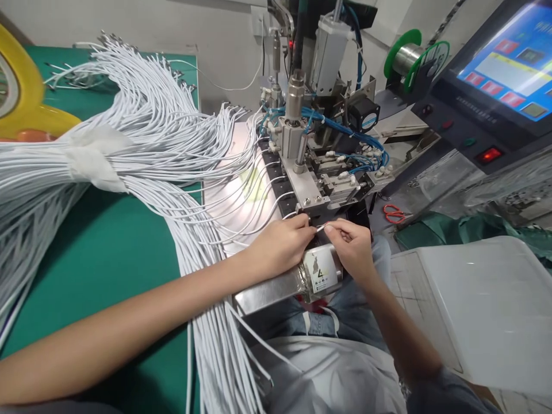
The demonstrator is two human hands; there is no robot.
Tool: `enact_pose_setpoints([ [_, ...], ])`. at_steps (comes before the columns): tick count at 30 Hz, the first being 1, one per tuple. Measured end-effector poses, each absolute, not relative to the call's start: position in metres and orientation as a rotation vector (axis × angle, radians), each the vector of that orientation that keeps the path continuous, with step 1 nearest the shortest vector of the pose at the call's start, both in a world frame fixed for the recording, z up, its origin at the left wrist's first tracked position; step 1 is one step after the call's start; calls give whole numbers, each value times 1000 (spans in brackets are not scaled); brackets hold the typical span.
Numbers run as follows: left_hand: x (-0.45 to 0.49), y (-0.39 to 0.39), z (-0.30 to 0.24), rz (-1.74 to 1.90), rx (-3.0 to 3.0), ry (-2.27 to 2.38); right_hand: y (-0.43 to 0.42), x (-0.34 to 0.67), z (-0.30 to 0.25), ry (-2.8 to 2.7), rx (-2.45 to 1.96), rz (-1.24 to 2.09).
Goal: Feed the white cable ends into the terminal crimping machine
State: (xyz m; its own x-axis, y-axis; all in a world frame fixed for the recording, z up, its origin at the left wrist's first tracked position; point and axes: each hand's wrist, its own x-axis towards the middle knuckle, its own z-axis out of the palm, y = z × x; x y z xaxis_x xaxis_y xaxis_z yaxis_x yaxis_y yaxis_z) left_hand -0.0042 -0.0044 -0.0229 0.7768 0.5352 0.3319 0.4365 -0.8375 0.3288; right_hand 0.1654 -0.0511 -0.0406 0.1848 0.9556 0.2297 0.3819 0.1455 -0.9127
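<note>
My left hand (282, 244) and my right hand (351, 244) meet at the front end of a soldering machine (310, 172). Between their fingertips runs the end of a white cable (320, 227), pinched from both sides. Its very tip is too small to make out. Below the hands sits a metal block with a white label (323, 270). Several other white cables run from a large bundle (164, 155) across a lit pale plate (241, 195) into a row of black slots (278, 187) along the machine's left side.
White tape (97, 158) binds the bundle on a green mat (129, 253). A yellow object (38, 109) stands far left. Solder wire (407, 57) sits on a green spool behind the machine. At right are a control screen (509, 63), red-handled scissors (393, 214) and a white bin (487, 305).
</note>
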Motion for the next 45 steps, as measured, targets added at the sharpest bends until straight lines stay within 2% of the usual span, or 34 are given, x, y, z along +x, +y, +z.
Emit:
enact_pose_setpoints([
  [4, -2, -5, -22, 380, 2834, 855, -47, 177, -54, -1254, -1461, 916],
  [8, -1, -4, -20, 290, 2839, 882, -42, 174, -59, -1118, -1470, 1084],
  [22, -5, -1, -26, 339, 2939, 785, -34, 175, -59, -1154, -1454, 1229],
  [45, -6, -2, -18, 89, 3094, 759, -29, 168, -69, -1054, -1318, 1454],
])
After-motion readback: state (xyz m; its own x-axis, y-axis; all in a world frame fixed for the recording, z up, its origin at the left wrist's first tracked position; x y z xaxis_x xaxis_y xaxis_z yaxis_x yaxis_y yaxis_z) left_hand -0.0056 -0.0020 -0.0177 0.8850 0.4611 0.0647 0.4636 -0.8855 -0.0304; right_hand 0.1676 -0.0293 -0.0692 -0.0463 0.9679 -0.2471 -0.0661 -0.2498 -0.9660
